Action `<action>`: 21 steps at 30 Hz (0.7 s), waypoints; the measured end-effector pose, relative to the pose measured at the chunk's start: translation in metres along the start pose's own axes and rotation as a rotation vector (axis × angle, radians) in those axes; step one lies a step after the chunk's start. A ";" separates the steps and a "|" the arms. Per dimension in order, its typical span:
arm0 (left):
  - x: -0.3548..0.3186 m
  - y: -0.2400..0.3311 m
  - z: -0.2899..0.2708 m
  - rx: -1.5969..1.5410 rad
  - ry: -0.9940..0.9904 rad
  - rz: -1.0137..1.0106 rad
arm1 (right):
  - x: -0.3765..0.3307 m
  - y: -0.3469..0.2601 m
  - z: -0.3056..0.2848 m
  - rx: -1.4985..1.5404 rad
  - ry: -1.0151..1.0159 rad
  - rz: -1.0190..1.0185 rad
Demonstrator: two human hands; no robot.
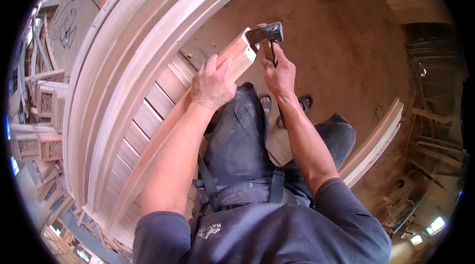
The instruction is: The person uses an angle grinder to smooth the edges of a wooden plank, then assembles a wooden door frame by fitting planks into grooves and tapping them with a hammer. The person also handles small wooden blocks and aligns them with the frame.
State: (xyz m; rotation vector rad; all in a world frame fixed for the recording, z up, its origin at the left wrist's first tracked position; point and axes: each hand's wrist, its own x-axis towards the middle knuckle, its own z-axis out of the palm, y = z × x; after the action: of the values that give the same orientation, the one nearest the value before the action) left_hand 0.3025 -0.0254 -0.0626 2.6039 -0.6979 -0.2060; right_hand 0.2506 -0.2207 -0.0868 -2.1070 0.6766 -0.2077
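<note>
Two hands busy over dirt workshop floor (321,26): left hand (212,86) grips wooden rail (237,56) running lower-left to upper-right across knee, right hand (279,73) clenches hatchet (267,34), head touching rail's end.

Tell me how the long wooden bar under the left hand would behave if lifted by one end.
The wooden bar would probably stay stiff: it looks thick and squared. It may feel heavy at the far end, since it runs long past the left hand. It should not roll, having flat faces. The right hand holds a hammer at its end.
</note>
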 end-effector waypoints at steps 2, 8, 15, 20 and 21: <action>0.003 0.003 0.005 0.037 0.037 0.016 | 0.010 0.008 -0.004 -0.079 0.020 -0.045; 0.000 0.002 0.006 0.010 0.009 0.018 | 0.025 -0.010 -0.011 -0.109 -0.063 -0.034; 0.005 -0.002 0.003 0.017 -0.008 -0.008 | -0.052 0.033 -0.035 0.031 -0.024 0.118; -0.001 -0.003 0.009 0.034 0.061 0.046 | -0.047 0.029 -0.026 0.031 0.030 0.051; 0.001 -0.002 0.009 0.035 0.063 0.045 | -0.044 0.028 -0.026 0.025 0.014 0.055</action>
State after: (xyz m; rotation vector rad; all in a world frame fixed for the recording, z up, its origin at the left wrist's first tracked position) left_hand 0.3024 -0.0274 -0.0714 2.6126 -0.7431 -0.0992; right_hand 0.1931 -0.2278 -0.0893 -2.0619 0.7361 -0.1992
